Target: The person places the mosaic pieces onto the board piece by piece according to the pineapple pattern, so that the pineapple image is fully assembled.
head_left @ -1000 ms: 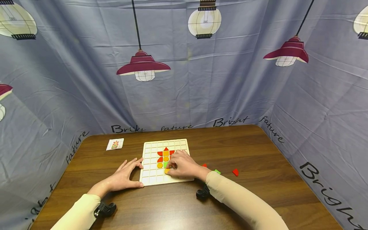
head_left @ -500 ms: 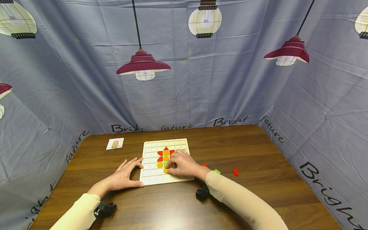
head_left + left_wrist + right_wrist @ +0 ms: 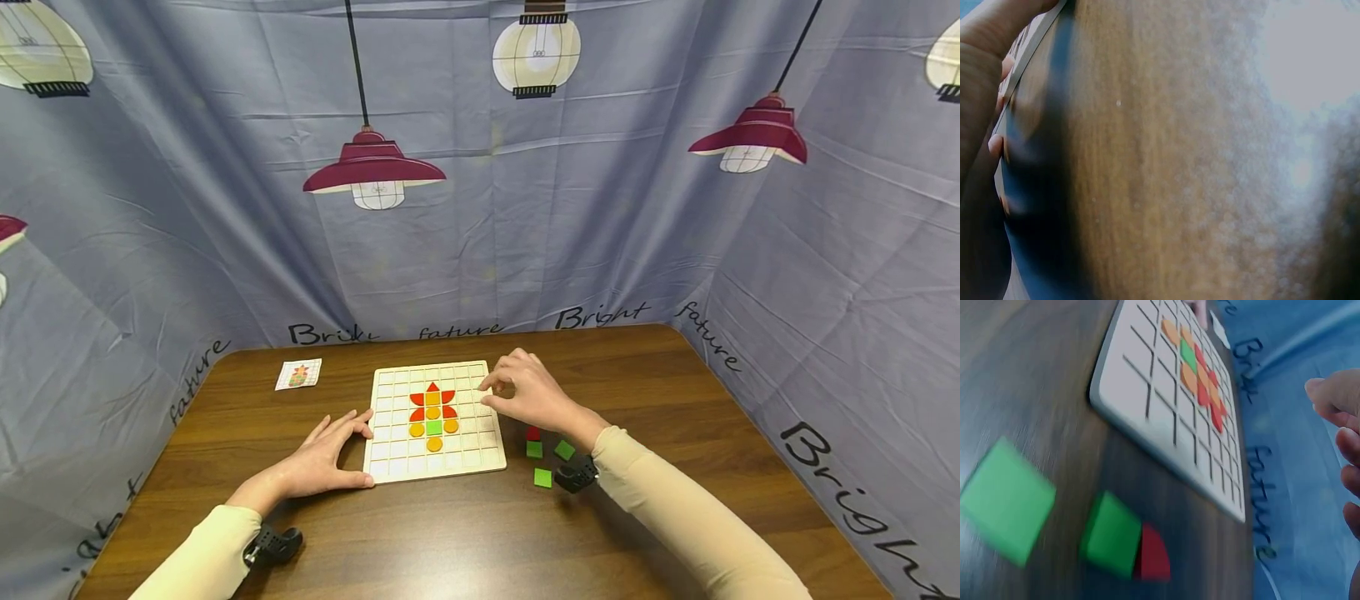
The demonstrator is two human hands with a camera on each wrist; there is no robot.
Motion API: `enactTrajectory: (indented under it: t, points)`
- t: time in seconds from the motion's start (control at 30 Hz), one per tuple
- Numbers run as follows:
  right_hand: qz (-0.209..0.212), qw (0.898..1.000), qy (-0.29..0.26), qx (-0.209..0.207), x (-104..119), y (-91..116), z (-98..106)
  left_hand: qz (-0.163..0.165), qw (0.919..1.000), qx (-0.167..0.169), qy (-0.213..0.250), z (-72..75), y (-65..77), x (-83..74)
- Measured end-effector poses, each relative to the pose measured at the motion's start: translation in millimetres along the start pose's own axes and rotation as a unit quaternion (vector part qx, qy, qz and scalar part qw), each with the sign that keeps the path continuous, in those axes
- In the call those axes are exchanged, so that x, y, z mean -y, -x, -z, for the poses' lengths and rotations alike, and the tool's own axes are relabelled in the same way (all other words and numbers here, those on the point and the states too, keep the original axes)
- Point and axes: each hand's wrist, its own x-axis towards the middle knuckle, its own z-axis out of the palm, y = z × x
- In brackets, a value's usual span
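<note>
A cream grid board [image 3: 472, 454] lies on the table, bearing a figure of red, orange and green pieces. An orange disc [image 3: 434, 445] sits in a square below the green square piece [image 3: 433, 427]. My left hand [image 3: 318, 462] rests beside the board's left side, thumb and fingertips touching its edge. Over the board's right edge hovers my right hand [image 3: 528, 392], fingers loosely bent and a gap between thumb and forefinger; nothing is held in it. In the right wrist view its fingertips [image 3: 1350, 444] show apart from the board.
Loose green squares [image 3: 543, 477] and a red piece [image 3: 533, 433] lie right of the board, near the right wrist camera [image 3: 576, 475]. A small pattern card [image 3: 298, 374] lies at the back left. A printed curtain [image 3: 480, 275] hangs behind the wooden table [image 3: 420, 533].
My right hand has let go of the orange disc, now on the board, and moved right and back past the board's right side. The left hand has stayed in place.
</note>
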Motion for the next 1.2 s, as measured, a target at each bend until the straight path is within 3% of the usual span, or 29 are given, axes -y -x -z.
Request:
enactTrajectory:
  t: [0.23,0.73,1.2]
  points:
    - [-0.038,0.999,0.001,0.018,-18,34,24,-0.003,1.0,-0.005,-0.008,-1.1,0.5,1.3]
    - [-0.072,0.992,0.069,0.083,-47,102,32,-0.004,1.0,-0.001,-0.005,-0.5,0.5,1.4]
    - [-0.073,0.992,0.073,0.078,-56,125,30,-0.001,1.0,-0.004,-0.007,-0.6,1.1,-0.1]
